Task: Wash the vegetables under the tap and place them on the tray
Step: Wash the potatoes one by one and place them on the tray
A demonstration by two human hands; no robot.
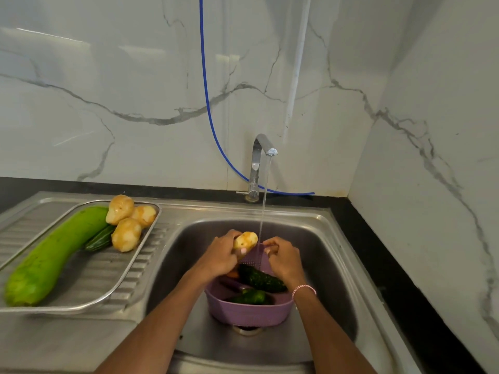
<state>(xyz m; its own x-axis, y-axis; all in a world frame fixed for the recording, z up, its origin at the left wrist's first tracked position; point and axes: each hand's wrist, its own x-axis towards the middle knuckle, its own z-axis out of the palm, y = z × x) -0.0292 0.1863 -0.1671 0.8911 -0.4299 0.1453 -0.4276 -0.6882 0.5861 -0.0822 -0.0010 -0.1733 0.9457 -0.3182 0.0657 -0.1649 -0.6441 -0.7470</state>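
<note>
My left hand grips a yellow potato just left of the water stream falling from the tap. My right hand is under the stream with curled fingers; whether it holds anything is unclear. Below both hands a purple colander stands in the sink with dark green cucumbers and an orange piece inside. On the left drainboard a steel tray carries a long light-green gourd, a dark cucumber and three potatoes.
A blue hose hangs down the marble wall and runs behind the tap. The black countertop borders the sink at the right and back. The wall corner stands close on the right.
</note>
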